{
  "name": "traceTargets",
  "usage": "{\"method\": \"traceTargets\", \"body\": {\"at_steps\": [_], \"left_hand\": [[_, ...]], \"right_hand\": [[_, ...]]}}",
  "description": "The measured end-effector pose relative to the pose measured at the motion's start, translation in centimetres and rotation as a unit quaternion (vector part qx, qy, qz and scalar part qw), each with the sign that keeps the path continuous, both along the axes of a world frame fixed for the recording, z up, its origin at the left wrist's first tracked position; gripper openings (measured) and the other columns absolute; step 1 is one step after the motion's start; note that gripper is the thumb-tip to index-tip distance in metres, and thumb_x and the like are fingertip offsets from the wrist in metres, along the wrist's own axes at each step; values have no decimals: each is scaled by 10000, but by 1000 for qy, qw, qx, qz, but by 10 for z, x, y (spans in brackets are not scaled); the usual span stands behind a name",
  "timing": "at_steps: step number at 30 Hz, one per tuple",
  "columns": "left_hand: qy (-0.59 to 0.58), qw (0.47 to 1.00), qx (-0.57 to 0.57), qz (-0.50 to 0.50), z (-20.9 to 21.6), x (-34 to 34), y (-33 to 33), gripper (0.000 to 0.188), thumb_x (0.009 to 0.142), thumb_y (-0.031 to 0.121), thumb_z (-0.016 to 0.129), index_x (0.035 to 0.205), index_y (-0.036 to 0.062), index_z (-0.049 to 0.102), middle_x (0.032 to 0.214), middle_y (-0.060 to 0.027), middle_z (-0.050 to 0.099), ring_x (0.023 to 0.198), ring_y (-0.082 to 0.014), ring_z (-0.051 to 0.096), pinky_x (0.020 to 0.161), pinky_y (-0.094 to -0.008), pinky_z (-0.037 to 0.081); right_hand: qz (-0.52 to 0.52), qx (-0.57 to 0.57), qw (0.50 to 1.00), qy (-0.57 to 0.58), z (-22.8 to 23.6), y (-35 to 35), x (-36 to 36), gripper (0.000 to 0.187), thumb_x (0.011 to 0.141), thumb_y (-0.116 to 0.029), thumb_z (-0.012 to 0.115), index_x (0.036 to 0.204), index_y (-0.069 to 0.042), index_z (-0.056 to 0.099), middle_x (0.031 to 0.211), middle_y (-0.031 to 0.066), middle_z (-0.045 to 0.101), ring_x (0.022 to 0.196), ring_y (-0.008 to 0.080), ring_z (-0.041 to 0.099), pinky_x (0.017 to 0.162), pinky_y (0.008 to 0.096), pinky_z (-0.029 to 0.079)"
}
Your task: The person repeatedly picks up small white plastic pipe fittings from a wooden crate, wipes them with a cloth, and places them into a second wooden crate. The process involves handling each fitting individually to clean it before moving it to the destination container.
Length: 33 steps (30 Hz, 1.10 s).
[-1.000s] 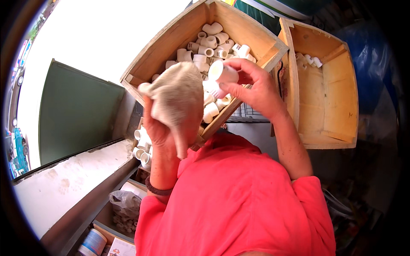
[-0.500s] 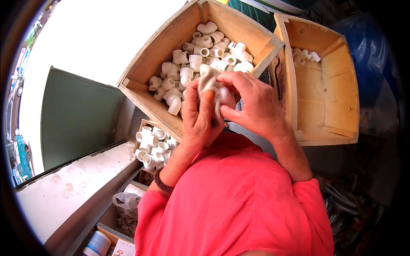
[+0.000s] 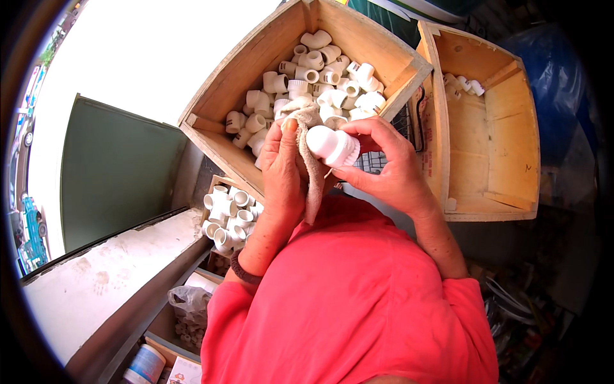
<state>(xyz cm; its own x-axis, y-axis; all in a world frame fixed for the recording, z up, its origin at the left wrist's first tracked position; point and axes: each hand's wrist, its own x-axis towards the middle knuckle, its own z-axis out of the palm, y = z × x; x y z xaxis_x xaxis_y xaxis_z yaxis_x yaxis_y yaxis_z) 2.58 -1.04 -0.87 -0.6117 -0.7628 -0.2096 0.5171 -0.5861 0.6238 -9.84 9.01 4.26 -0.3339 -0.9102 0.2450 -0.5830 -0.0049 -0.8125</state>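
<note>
My right hand (image 3: 393, 163) grips a white plastic pipe elbow (image 3: 331, 146) by its ribbed end, fingers above and thumb below. Closed round a beige cloth (image 3: 311, 168), my left hand (image 3: 281, 163) sits just left of the elbow. The cloth touches or nearly touches the elbow's rounded side, and one end of it hangs down toward my red shirt. Both hands are over the near edge of a wooden box (image 3: 220, 83) that holds many similar white pipe elbows (image 3: 312, 61).
Right of it stands a second wooden box (image 3: 473, 153) with a few white fittings (image 3: 470, 86) at its far end. A smaller box of white pipe fittings (image 3: 224, 217) is below left. Further down are a plastic bag (image 3: 188, 301) and a blue-and-white tub (image 3: 146, 365).
The elbow, mostly covered by the cloth and fingers before, now shows in full. My left hand has shifted slightly left with the cloth, whose end now hangs lower.
</note>
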Motion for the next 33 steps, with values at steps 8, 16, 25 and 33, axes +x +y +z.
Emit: {"method": "traceTargets", "body": {"at_steps": [8, 16, 25, 33], "left_hand": [[42, 998, 28, -39, -5, 4, -5, 289, 965, 233, 491, 1193, 57, 519, 1095, -88, 607, 938, -198, 622, 796, -318, 523], [-14, 998, -26, -60, -3, -2, 7, 247, 964, 230, 515, 1099, 40, 596, 912, -37, 645, 799, -93, 621, 659, -225, 516], [26, 978, 101, -181, 1, -2, -1, 334, 971, 278, 472, 1190, 34, 537, 1016, -65, 629, 856, -120, 615, 653, -254, 521], [118, 947, 171, -246, -2, -1, -3, 436, 978, 340, 384, 1296, 47, 434, 1187, -158, 548, 1079, -288, 552, 922, -431, 468]], "right_hand": [[-26, 0, 1000, 11, 3, 4, -12, 399, 687, -92, 749, 1046, -33, 585, 943, 89, 590, 849, 199, 614, 758, 293, 498], [13, 29, 999, 41, 14, 4, -11, 383, 682, -88, 741, 1028, -30, 589, 919, 79, 578, 811, 191, 612, 748, 279, 502], [93, 38, 995, -7, 12, 6, -28, 424, 679, -87, 746, 1076, -44, 603, 990, 94, 598, 862, 199, 608, 791, 284, 493], [38, 22, 999, -15, 11, 2, -28, 476, 700, -109, 775, 1138, -67, 593, 999, 75, 611, 874, 184, 611, 759, 278, 511]]}}
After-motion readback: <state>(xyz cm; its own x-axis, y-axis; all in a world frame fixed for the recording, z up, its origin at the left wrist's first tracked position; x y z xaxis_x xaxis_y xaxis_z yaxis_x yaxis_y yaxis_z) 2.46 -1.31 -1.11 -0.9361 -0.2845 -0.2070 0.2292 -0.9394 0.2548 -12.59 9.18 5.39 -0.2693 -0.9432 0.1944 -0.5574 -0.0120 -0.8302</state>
